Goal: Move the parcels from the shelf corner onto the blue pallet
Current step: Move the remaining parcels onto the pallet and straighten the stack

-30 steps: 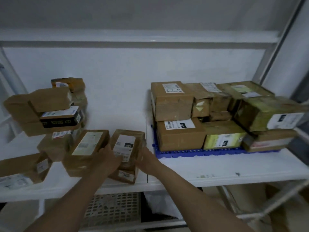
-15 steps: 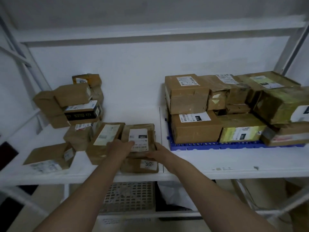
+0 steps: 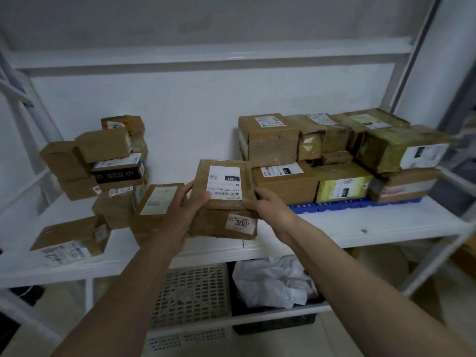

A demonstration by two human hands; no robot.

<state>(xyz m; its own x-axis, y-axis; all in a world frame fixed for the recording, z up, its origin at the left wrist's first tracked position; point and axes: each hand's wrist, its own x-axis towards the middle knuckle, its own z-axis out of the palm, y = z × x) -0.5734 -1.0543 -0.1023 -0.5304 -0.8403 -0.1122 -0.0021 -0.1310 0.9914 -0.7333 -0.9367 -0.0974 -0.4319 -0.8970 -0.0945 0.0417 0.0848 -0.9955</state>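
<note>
A brown parcel with a white 15H label (image 3: pixel 223 182) is tilted up between both my hands. My left hand (image 3: pixel 186 206) grips its left edge and my right hand (image 3: pixel 268 206) grips its right edge. Under it lies another brown parcel marked 300 (image 3: pixel 223 225) on the white shelf (image 3: pixel 373 225). A flat parcel (image 3: pixel 155 202) leans just left of my left hand. More brown parcels (image 3: pixel 103 161) are piled in the left shelf corner. The blue pallet (image 3: pixel 334 205) on the right carries several stacked boxes (image 3: pixel 286 181).
A flat parcel (image 3: pixel 69 240) lies near the shelf's front left edge. Below the shelf stand a white perforated crate (image 3: pixel 190 295) and a dark bin with a crumpled white bag (image 3: pixel 273 279). Metal uprights (image 3: pixel 417 55) frame the shelf.
Both hands have closed on the 15H parcel and lifted it, tilting its label towards me. The view has shifted so the shelf sits further right.
</note>
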